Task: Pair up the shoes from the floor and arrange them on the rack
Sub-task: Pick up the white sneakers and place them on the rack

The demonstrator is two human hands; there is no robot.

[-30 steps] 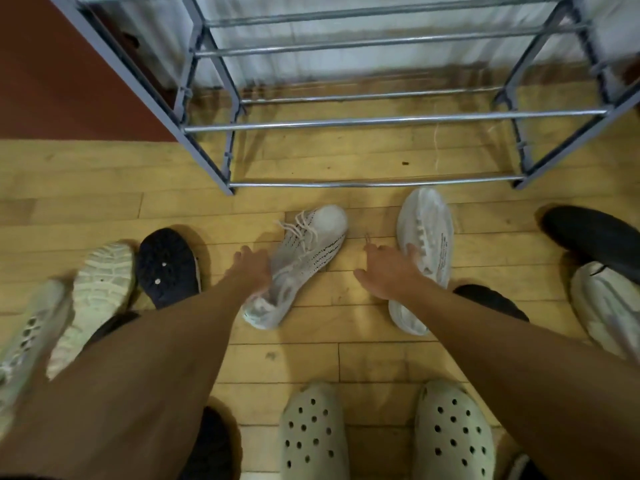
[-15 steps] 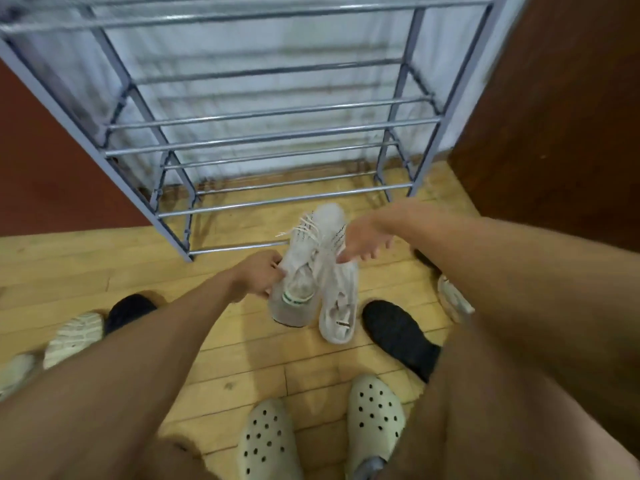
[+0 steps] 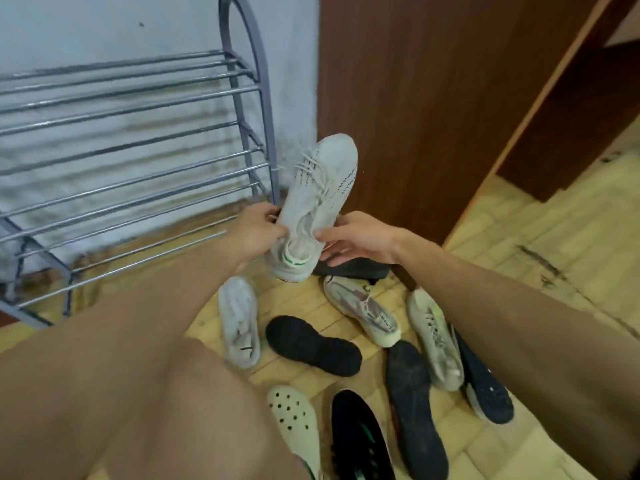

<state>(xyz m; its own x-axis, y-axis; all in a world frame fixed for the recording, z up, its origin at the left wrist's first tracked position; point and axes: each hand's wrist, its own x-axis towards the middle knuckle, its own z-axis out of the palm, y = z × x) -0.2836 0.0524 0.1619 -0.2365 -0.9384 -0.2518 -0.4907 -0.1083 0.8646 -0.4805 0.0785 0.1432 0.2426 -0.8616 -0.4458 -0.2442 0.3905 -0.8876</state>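
Just beside the rack [image 3: 242,123], we hold the white sneaker [image 3: 322,188] aloft: left hand [image 3: 256,233] with fingers clamped on its collar, right hand [image 3: 360,240] pinching its heel. Next, presumably: collect the likely mate [image 3: 239,320] from the floor [image 3: 554,220].

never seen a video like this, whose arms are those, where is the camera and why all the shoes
This picture comes from a camera worn on a person's head, looking down, so the arms are the wearer's own; there is no machine. The left hand and right hand both have a grip on a white knit lace-up sneaker near its heel. At left stands a grey metal shoe rack. On the wooden floor lie loose shoes, among them a white sneaker, a black shoe lying sole up and a cream striped sneaker. The job: pairing them on the rack.
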